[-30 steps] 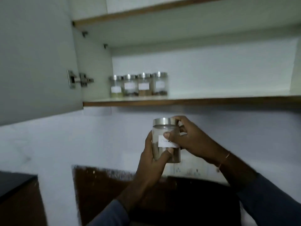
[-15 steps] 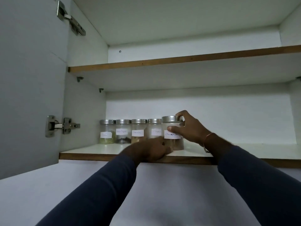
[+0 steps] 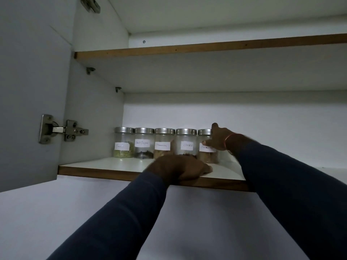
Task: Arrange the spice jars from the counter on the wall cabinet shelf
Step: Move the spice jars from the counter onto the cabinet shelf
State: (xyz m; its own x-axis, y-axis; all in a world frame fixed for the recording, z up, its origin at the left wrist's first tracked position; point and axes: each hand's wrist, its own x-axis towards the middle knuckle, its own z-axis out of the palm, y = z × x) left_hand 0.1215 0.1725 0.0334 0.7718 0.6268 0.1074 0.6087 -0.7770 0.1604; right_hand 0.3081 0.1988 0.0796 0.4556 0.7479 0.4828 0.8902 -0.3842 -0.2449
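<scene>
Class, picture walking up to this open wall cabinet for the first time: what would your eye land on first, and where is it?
A row of five clear glass spice jars with silver metal lids and white labels stands at the back left of the white lower shelf. The right hand grips the rightmost jar, while the left hand rests on the shelf's front edge.

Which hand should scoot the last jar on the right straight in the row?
Right, probably. The right hand grips the last jar, thumb on its label; the left hand only rests on the shelf edge.
</scene>
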